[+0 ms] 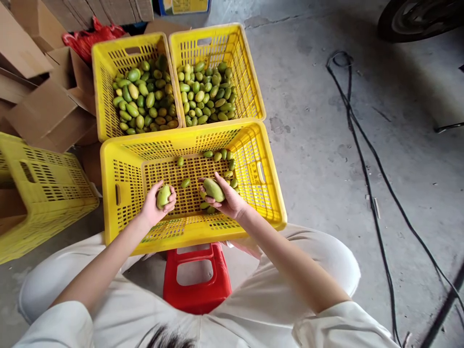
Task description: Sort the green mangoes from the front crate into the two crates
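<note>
Over the near crate (195, 237), left hand (152, 208) and right hand (232, 199) full.
Each cups one green fruit (214, 190); a slack grip could drop either, bruising it.

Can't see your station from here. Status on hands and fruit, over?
Left hand holding a green fruit. Right hand holding a second green fruit. Loose fruits scattered in near crate. Nothing seen blocking either hand.

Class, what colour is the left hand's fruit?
The fruit is yellowish green, shown in the head view.
</note>
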The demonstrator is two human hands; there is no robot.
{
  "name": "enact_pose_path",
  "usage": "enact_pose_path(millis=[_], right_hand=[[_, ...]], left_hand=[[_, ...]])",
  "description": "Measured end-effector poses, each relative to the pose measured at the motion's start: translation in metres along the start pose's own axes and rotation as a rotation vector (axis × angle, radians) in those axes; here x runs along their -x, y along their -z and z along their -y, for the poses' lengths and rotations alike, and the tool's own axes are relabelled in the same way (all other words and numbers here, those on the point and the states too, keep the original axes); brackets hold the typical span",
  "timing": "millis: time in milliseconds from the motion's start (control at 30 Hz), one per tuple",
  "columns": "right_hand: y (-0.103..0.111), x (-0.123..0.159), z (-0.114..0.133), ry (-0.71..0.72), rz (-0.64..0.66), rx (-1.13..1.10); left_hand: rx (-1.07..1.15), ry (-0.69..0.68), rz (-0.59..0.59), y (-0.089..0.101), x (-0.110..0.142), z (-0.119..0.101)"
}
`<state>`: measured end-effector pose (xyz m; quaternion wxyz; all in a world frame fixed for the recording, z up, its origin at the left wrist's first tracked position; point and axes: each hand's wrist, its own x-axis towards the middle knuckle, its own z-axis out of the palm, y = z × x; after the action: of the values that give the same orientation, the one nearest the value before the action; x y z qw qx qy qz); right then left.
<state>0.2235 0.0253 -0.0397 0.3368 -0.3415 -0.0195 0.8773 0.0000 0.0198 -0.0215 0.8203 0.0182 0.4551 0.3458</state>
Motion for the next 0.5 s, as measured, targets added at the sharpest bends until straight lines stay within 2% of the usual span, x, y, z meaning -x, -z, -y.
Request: enact_pose_path(millis=[167,267,367,500], right_hand=[[-0.0045,0.0038,0.0057,0.080,0.010,-0.131],[-0.0054,0.0069,0.0052,0.110,0.020,-0.173],[-0.0029,0.0068,0.0021,0.150,0.032,-0.225],[0.0031,0.0025,0.0002,0.165,0.026,-0.205]], left_hand=[[0.100,-0.109,-0.044,-0.0053,0.0029,-0.0003],[0.106,-0.161,0.019,-0.0043,0.0046,0.0005],[0.056,-0.152,0.085,-0.0027,0.0059,0.0013],[-0.092,-0.077,0.033,-0.0009,0.0038,0.0039]])
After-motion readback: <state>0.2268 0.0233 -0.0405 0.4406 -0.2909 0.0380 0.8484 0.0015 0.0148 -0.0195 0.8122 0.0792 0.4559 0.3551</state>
